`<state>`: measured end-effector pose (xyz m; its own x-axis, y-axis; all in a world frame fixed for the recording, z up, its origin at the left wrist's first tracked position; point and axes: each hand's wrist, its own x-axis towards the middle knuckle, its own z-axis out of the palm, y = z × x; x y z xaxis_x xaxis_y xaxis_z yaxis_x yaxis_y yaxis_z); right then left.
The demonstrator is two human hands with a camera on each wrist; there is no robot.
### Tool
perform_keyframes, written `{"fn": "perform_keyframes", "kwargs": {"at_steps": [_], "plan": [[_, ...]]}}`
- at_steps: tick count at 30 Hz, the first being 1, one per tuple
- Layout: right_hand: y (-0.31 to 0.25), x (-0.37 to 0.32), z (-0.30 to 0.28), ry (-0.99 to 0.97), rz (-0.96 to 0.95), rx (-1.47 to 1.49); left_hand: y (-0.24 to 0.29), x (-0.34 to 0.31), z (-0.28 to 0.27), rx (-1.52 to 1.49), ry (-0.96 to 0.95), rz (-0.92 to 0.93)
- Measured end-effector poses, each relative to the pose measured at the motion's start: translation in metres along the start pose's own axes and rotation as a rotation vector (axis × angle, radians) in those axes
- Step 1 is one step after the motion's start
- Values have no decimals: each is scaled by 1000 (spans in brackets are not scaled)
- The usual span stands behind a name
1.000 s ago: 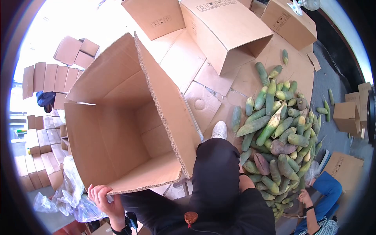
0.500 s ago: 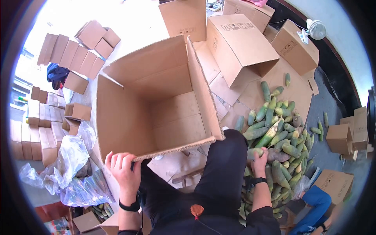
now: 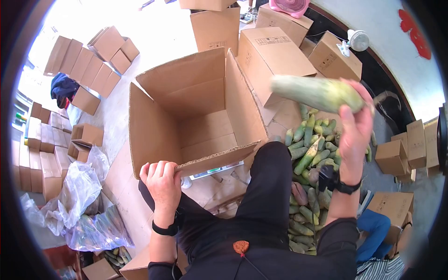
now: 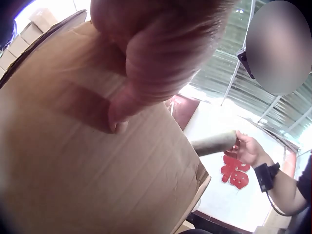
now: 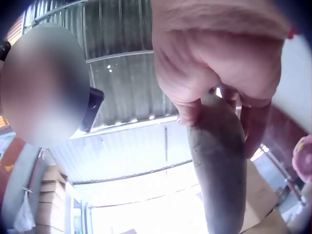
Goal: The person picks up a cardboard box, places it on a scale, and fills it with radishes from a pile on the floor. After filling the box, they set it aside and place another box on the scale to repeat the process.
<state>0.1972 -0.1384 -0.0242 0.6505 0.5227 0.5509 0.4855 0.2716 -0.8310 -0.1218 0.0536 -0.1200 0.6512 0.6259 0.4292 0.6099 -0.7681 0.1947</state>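
Observation:
My left hand grips the near rim of an open cardboard box, fingers over the edge; in the left wrist view the thumb lies against the box wall. The inside of the box shows only bare cardboard. My right hand holds a long green radish by its yellowish end, up in the air to the right of the box. In the right wrist view the radish points away, pinched between thumb and fingers. A heap of green radishes lies below that hand, on the floor.
More cardboard boxes stand behind the open one. Stacked cartons and clear plastic bags are on the left. A small white fan sits at the back right. Another person's blue-trousered leg is at the lower right.
My right hand has picked a green radish from the heap and lifted it up beside the box. The left hand still grips the rim; the box appeared more tilted one second ago.

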Motion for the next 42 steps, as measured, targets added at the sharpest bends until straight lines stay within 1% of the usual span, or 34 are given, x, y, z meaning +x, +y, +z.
{"fn": "perform_keyframes", "kwargs": {"at_steps": [1, 3, 4, 6, 7, 8, 9, 10, 11, 12, 13, 15, 16, 17, 19, 20, 21, 23, 24, 25, 27, 29, 31, 33, 34, 35, 36, 37, 38, 39, 40, 41, 42], "plan": [[-6, 10, 16, -84, -1, 47, 1, 0, 0, -9, 2, 9], [-9, 20, 54, -233, 175, 152, 2, -1, 0, 10, 12, -5], [-5, 25, 70, -377, 271, 246, 0, -1, 1, 22, -10, -16], [39, 28, 101, -606, -26, -86, 0, 0, 1, 32, -20, -15], [45, 27, 114, -719, -173, -314, 1, 0, 2, 34, -23, -16], [57, 23, 126, -879, -124, -471, 2, 0, 4, 47, -9, -2], [77, 17, 134, -1014, -153, -464, 3, 0, 4, 68, -8, 8], [90, 13, 143, -1187, -90, -548, 3, 0, 5, 67, -23, 4], [97, 11, 149, -1384, 16, -601, 4, -1, 6, 69, -39, -2], [97, 9, 150, -1449, 52, -610, 7, -2, 7, 65, -28, -5], [98, 9, 154, -1437, 72, -609, 7, -2, 8, 58, -40, 12], [95, 7, 164, -1759, 77, -870, 2, -4, 10, 106, -44, -22], [97, 6, 166, -1742, 137, -915, 3, -3, 10, 102, -30, -17], [103, 6, 173, -1804, 119, -955, 4, -3, 10, 107, -56, -12], [114, -2, 171, -1829, 78, -995, 6, -3, 9, 88, -67, 8], [110, -2, 170, -1846, 102, -1067, 9, -2, 9, 108, -65, 12], [114, -3, 170, -1851, 102, -1059, 10, -1, 10, 112, -71, 10], [120, -5, 171, -1973, -27, -1040, 10, -2, 10, 126, -61, 16], [122, -1, 172, -1989, -95, -1028, 10, -2, 10, 124, -65, 19], [122, -2, 169, -1988, -90, -1027, 9, -3, 10, 112, -67, 19], [106, 4, 159, -1780, -121, -799, 6, -2, 11, 101, -72, 17], [90, 13, 130, -1314, 85, -252, 1, 0, 12, 111, -83, 2], [95, 24, 108, -899, -221, 19, -1, 0, 13, 104, -81, 18], [81, 36, 63, -645, 279, 174, -1, 0, 14, 98, -77, 39], [101, 32, 46, -481, 347, 194, -1, -1, 13, 97, -71, 34], [134, 25, 29, -318, 411, 213, -1, -3, 14, 96, -63, 28], [164, 13, 11, -164, 541, 151, -2, -4, 14, 96, -62, 29], [200, -7, -4, -24, 680, 22, -3, -5, 15, 99, -65, 23], [270, -45, -24, 26, 664, -114, -3, -5, 16, 103, -68, 13], [310, -83, -39, 66, 871, -190, -2, -5, 17, 101, -65, 9], [337, -123, -51, 145, 1144, -101, -1, -5, 16, 102, -79, -8], [349, -157, -61, 209, 1368, 25, 0, -3, 17, 105, -89, -23], [357, -184, -63, 303, 1538, 39, -1, -3, 17, 112, -93, -25]]}}
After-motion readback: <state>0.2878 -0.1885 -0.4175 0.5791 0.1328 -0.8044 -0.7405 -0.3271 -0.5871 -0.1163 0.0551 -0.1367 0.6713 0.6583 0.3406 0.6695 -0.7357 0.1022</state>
